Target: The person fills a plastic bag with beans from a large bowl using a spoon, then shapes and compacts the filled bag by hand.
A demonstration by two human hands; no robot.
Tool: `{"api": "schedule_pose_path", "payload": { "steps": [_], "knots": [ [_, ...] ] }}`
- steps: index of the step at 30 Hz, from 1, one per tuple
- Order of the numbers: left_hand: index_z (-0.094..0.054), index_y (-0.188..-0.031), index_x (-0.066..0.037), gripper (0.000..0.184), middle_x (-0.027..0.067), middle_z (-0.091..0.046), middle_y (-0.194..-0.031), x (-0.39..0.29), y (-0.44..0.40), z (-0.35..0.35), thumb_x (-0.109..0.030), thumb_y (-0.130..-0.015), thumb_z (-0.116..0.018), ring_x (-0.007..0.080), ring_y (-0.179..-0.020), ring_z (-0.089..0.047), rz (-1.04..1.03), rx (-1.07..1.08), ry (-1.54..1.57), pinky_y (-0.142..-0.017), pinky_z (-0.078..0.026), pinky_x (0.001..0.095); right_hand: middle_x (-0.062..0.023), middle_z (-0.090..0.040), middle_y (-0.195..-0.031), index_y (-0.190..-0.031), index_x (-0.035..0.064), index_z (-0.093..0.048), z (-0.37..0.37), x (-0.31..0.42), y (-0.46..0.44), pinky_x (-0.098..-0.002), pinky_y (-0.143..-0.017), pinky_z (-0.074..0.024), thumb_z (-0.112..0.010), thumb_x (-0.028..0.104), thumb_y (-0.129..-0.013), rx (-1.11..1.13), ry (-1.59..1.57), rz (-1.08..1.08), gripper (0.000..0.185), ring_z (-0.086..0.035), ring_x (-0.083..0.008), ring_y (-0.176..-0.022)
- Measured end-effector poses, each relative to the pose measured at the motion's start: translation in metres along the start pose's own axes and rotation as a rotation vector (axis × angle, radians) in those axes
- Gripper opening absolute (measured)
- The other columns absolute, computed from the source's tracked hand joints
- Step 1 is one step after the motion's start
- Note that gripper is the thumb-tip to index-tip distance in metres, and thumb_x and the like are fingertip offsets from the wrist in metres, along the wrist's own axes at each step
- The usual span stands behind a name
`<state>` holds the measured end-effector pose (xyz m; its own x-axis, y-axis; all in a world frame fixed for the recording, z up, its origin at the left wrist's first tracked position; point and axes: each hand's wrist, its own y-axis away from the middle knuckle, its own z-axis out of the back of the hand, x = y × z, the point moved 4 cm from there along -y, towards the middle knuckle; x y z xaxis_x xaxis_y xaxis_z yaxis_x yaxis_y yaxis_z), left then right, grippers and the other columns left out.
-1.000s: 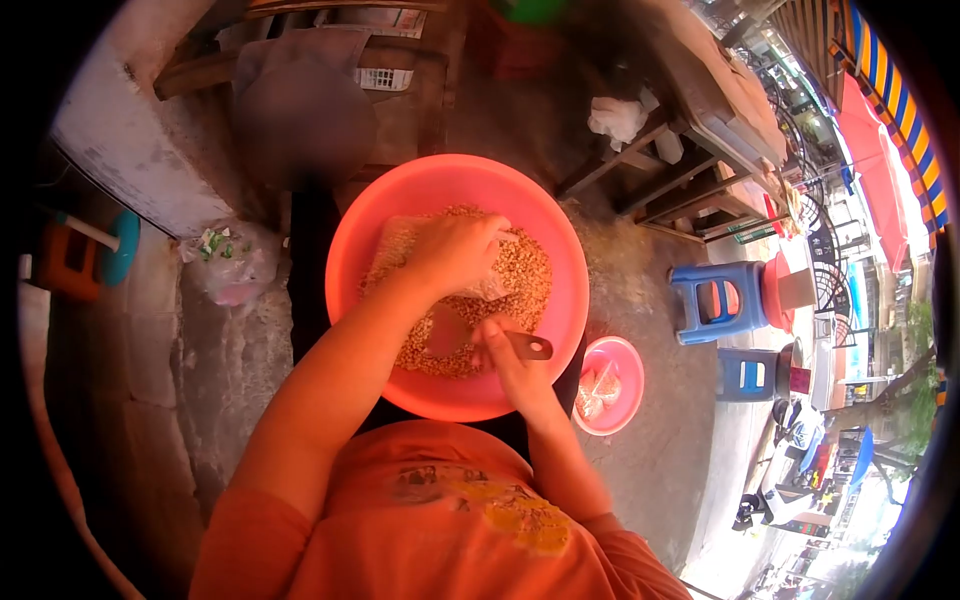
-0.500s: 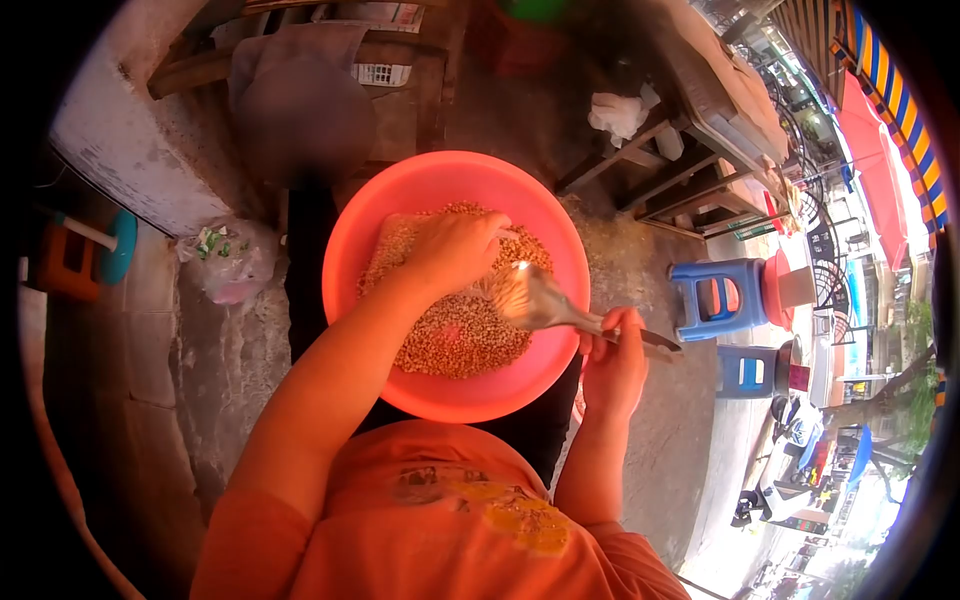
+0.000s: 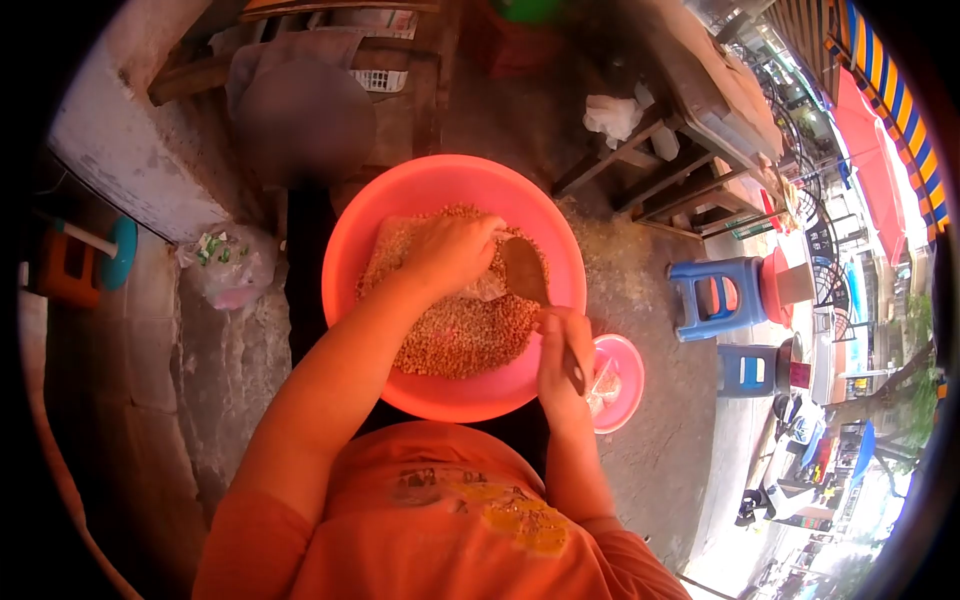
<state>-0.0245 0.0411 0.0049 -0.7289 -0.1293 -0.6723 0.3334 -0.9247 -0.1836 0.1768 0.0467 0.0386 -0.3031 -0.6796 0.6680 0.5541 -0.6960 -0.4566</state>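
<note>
Grey concrete floor (image 3: 655,430) spreads through the middle of the frame, with a pale wall (image 3: 125,165) at upper left and a wooden table (image 3: 715,90) at upper right. Two blue stools (image 3: 715,300) stand at right of centre, while a red umbrella (image 3: 870,165) and a striped awning (image 3: 915,130) show near the right edge. At left, a clear bag with greens (image 3: 228,265) lies on the ground.

Centre frame, a large pink basin (image 3: 555,225) sits just above the front of an orange shirt (image 3: 430,510). Tan grains (image 3: 455,345) cover much of its bottom. The left hand (image 3: 455,255) rests over a clear plastic bag (image 3: 385,255) lying among them, fingers bent at its edge; how firmly they grip cannot be told. The right hand (image 3: 562,365) is closed around the handle of a scoop (image 3: 525,270), whose bowl is over the basin's right side, just beside the left fingers. Right of the basin, a smaller pink basin (image 3: 628,392) on the floor holds partly hidden pale packets (image 3: 605,388).
</note>
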Motion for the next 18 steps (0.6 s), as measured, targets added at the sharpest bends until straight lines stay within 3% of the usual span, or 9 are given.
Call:
{"api": "schedule_pose_path", "payload": {
  "steps": [1, 2, 4, 7, 10, 18],
  "knots": [
    [-0.065, -0.113, -0.01, 0.03, 0.0162, -0.07, -0.093, 0.0, 0.001, 0.001, -0.016, -0.086, -0.054, 0.0351, -0.087, -0.066, -0.002, -0.004, 0.003, -0.077, -0.051, 0.0466, -0.0052, -0.058, -0.08, -0.092, 0.0024, -0.058, 0.007, -0.002, 0.004, -0.0287, -0.069, -0.0444, -0.046, 0.015, -0.1, -0.04, 0.009, -0.171, 0.019, -0.055, -0.0151, -0.077],
    [-0.065, -0.113, -0.011, 0.03, 0.0163, -0.069, -0.093, 0.001, 0.001, 0.001, -0.016, -0.086, -0.054, 0.0349, -0.087, -0.066, -0.004, -0.015, 0.014, -0.077, -0.051, 0.0465, -0.0034, -0.057, -0.077, -0.088, 0.0033, -0.058, 0.015, -0.001, 0.009, -0.0263, -0.064, -0.0431, -0.046, 0.022, -0.101, -0.151, -0.129, -0.332, 0.026, -0.054, -0.0122, -0.071],
    [-0.065, -0.114, -0.012, 0.03, 0.0164, -0.069, -0.093, 0.003, 0.001, -0.001, -0.017, -0.086, -0.054, 0.0346, -0.086, -0.066, -0.019, -0.033, 0.038, -0.076, -0.051, 0.0463, -0.0021, -0.056, -0.072, -0.084, 0.0036, -0.058, 0.03, -0.006, 0.007, -0.0242, -0.059, -0.0409, -0.047, 0.024, -0.1, -0.121, -0.389, -0.347, 0.028, -0.051, -0.0098, -0.064],
    [-0.065, -0.114, -0.011, 0.031, 0.0159, -0.07, -0.092, 0.002, -0.001, -0.001, -0.017, -0.086, -0.054, 0.0344, -0.085, -0.067, 0.021, 0.014, 0.002, -0.075, -0.051, 0.0463, -0.0013, -0.054, -0.068, -0.082, 0.0033, -0.058, 0.024, -0.006, 0.003, -0.0229, -0.056, -0.0394, -0.048, 0.023, -0.1, 0.079, -0.407, -0.511, 0.029, -0.049, -0.0084, -0.058],
    [-0.064, -0.114, -0.01, 0.031, 0.016, -0.069, -0.09, 0.0, -0.002, 0.001, -0.016, -0.085, -0.053, 0.0351, -0.083, -0.066, 0.009, 0.023, 0.025, -0.074, -0.051, 0.0468, -0.0005, -0.054, -0.068, -0.085, 0.0034, -0.059, -0.011, -0.008, 0.009, -0.0226, -0.057, -0.0398, -0.047, 0.023, -0.101, 0.341, -0.28, -0.504, 0.028, -0.05, -0.0081, -0.06],
    [-0.065, -0.111, -0.01, 0.029, 0.0158, -0.069, -0.089, 0.002, -0.001, 0.0, -0.015, -0.085, -0.053, 0.0354, -0.082, -0.066, -0.007, -0.006, 0.049, -0.074, -0.051, 0.0468, -0.0021, -0.056, -0.07, -0.09, 0.0026, -0.059, -0.061, -0.001, 0.014, -0.0231, -0.06, -0.0416, -0.045, 0.026, -0.103, 0.526, -0.664, -0.532, 0.03, -0.053, -0.009, -0.064]
  ]
}}
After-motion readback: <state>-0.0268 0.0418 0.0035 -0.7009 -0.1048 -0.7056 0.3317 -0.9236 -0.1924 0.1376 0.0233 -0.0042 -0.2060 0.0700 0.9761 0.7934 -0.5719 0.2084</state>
